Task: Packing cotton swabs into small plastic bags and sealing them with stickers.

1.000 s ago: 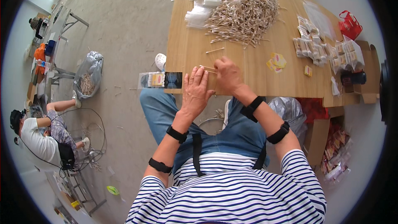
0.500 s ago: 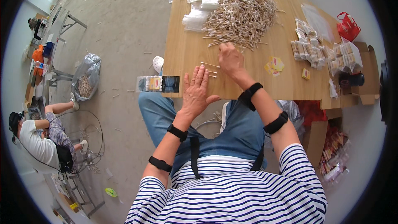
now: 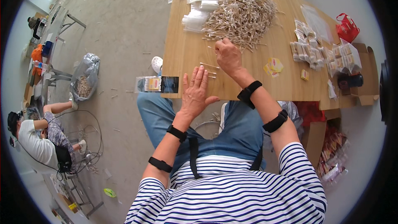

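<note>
A big heap of cotton swabs (image 3: 244, 14) covers the far middle of the wooden table (image 3: 188, 54). At its near edge my right hand (image 3: 229, 56) is closed in a pinch, and a single cotton swab (image 3: 211, 48) sticks out to the left from its fingers. My left hand (image 3: 195, 91) lies flat by the table's near edge, fingers stretched out. A few loose swabs (image 3: 210, 66) lie beside its fingertips; the palm hides whatever is under it. Left of that hand, a small clear pack of swabs (image 3: 153, 84) with a yellow label rests at the table edge.
Clear plastic bags (image 3: 195, 20) lie left of the heap. Yellow label cards (image 3: 273, 66), a small yellow box (image 3: 304, 75) and several filled packs (image 3: 307, 54) are on the right, beside an open carton (image 3: 367, 74). A person (image 3: 39, 145) sits at far left near a bag of swabs (image 3: 86, 79).
My right hand has drawn slightly left and back from the heap, and a cotton swab now shows at its fingers. The left hand stays nearly still.
</note>
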Demonstrator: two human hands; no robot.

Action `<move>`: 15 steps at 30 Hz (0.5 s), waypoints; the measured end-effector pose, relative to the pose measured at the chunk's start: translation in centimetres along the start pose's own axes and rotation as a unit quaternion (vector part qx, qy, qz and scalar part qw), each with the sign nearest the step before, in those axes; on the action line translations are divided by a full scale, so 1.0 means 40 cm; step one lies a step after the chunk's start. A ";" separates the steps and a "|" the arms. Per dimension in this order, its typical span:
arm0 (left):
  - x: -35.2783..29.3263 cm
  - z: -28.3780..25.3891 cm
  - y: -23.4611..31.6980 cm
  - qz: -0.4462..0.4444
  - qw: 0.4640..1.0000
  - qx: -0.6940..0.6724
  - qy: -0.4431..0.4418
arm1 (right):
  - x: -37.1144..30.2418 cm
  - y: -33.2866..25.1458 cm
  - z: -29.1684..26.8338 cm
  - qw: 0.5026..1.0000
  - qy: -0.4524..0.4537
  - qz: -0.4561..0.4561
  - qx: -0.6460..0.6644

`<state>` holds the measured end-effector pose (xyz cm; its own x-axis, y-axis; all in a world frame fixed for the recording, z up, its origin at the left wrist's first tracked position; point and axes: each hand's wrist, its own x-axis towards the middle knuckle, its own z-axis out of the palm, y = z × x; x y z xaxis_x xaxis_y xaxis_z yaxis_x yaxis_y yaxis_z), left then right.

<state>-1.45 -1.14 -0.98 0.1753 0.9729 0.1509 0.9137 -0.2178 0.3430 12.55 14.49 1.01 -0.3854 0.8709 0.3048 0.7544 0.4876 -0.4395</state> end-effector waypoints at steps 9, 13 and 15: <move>-0.003 0.000 -0.002 0.004 1.000 -0.011 0.010 | -0.070 -0.029 -0.009 0.998 -0.045 0.033 0.010; -0.001 0.002 -0.001 0.000 1.000 -0.009 0.009 | -0.097 -0.029 0.001 0.998 -0.042 0.047 0.025; 0.001 0.001 0.001 0.002 1.000 -0.009 0.009 | -0.101 -0.021 0.006 0.998 -0.034 0.049 0.026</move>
<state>-1.39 -1.09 -1.00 0.1724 0.9705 0.1684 0.9066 -0.2232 0.3581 13.35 10.57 -0.03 -0.3475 0.9159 0.2008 0.7620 0.4006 -0.5088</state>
